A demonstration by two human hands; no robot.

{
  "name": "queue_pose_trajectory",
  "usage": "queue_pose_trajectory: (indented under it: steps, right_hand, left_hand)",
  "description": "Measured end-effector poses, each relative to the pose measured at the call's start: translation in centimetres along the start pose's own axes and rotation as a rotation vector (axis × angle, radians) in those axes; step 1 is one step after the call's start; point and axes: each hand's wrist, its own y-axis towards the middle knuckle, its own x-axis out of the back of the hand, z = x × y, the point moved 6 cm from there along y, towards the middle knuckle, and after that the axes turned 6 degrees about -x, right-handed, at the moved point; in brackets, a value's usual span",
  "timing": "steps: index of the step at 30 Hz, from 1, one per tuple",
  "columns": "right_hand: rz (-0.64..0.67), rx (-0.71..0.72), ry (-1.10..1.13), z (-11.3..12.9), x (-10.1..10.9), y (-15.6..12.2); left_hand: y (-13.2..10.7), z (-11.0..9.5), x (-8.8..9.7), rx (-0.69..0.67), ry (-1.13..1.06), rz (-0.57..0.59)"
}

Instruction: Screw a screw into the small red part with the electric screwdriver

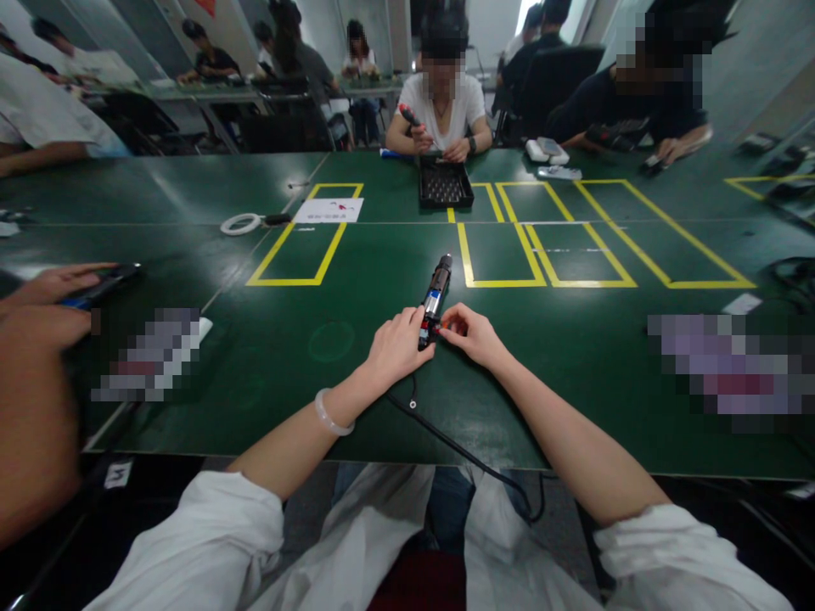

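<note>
Left hand (398,346) clasped tool (435,293); right hand (472,335) bunched fingertips at its side, pinch unclear. Steady left, light right, slack cord (449,440) likely worked best.

Left fingers (407,324) around dark tool (436,291) over green table (267,361); right fingers (459,317) at tool's side; black cord (453,444) nearby.

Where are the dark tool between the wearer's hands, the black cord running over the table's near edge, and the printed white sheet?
Dark tool (435,298): head view, middle of its body.
Black cord (446,440): head view, its stretch on the tabletop.
Printed white sheet (328,210): head view, its middle.
</note>
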Motion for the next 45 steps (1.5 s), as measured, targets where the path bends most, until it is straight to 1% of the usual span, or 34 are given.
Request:
queue_pose_trajectory:
  steps: [5,11,17,27,32,36,42,45]
  right_hand:
    - [-0.015,0.083,-0.162,0.4,0.0,-0.1]
    - [0.013,0.133,-0.252,0.7,-0.3,-0.2]
    - [0.029,0.167,-0.259,0.7,-0.1,-0.3]
    - [-0.011,0.134,-0.236,0.6,-0.7,-0.1]
    - [-0.021,0.146,-0.227,0.9,-0.7,-0.2]
    - [-0.030,0.137,-0.214,1.2,-0.7,-0.2]
    - [0.003,0.114,-0.179,1.2,-1.0,-0.3]
    - [-0.010,0.113,-0.170,1.1,-0.7,-0.2]
  left_hand:
    - [0.0,0.0,-0.1,-0.002,0.003,0.003]
    - [0.0,-0.1,-0.1,-0.004,0.059,0.029]
    - [-0.1,-0.3,0.1,-0.002,0.090,0.037]
    - [0.0,-0.2,-0.1,-0.001,0.096,0.042]
    - [0.4,-0.1,-0.3,0.037,0.091,0.039]
    - [0.7,0.2,-0.3,0.066,0.093,0.026]
    - [0.8,1.0,-0.3,0.047,0.140,0.017]
    - [0.7,1.7,-0.3,0.032,0.154,0.020]
